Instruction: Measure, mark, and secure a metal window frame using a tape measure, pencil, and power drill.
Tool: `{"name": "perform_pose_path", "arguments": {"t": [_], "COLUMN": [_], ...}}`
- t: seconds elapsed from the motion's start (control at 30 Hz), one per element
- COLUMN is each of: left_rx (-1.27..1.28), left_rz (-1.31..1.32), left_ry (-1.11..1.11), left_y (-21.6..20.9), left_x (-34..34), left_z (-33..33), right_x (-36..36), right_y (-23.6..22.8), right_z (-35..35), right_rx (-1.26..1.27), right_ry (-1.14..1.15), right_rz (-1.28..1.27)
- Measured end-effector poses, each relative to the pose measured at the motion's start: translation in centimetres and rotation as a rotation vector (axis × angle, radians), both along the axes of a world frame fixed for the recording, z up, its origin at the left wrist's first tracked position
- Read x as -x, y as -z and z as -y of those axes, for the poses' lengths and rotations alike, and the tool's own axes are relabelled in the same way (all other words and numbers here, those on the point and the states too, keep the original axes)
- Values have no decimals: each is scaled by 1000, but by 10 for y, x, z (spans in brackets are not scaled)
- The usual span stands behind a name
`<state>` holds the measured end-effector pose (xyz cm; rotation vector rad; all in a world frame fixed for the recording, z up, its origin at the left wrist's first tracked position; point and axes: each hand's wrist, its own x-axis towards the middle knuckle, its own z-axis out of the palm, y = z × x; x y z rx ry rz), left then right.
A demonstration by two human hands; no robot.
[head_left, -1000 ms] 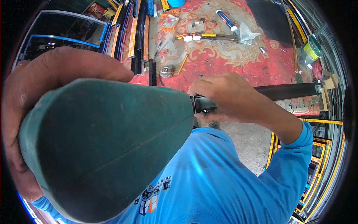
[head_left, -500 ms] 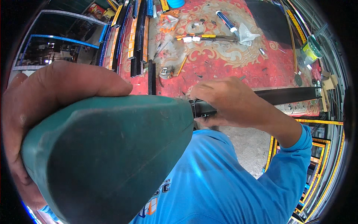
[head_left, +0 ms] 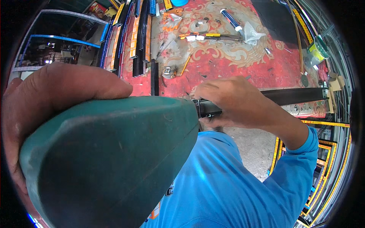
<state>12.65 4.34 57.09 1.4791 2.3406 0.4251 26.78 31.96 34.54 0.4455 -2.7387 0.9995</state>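
Close to the camera, a bulky green power tool (head_left: 125,125) with a dark flat end fills the lower left; its exact kind is hidden. My left hand (head_left: 57,85) is wrapped round it, one digit lying along the top. The tool's narrow far part meets the end of a long black metal profile (head_left: 294,96). My right hand (head_left: 232,100) pinches that profile near this end, fingers above and thumb below. The profile runs off to the right along the table's near edge. Whatever the tool's tip touches is masked by its body.
The table (head_left: 224,78) has a red patterned cover. On it lie a tape measure (head_left: 169,72), a pencil (head_left: 185,65), orange-white gloves (head_left: 172,21), a blue tube (head_left: 231,19) and a plastic bag (head_left: 251,34). Black profiles (head_left: 142,41) stack at the left; yellow-taped frames (head_left: 323,163) stand right.
The green power tool has tilted and shifted slightly in my left hand, its narrow end a touch further right. My right hand stays on the profile almost unmoved.
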Motion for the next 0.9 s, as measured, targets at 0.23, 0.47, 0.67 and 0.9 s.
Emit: {"name": "perform_pose_path", "arguments": {"t": [0.23, 0.47, 0.67, 0.9], "left_rx": [-11, -13, 20, 84], "left_rz": [9, 21, 63, 128], "left_ry": [10, 3, 7, 37], "left_y": [-2, -5, -9, -14], "left_x": [2, 6, 5, 13], "left_z": [-1, 1, 2, 5], "right_x": [1, 3, 5, 5], "right_y": [-2, -4, -1, -1], "right_z": [-1, -3, -4, -4], "right_rx": [-17, -54, -80, -75], "right_ry": [-4, 6, 12, 7], "right_rz": [29, 83, 35, 59]}}
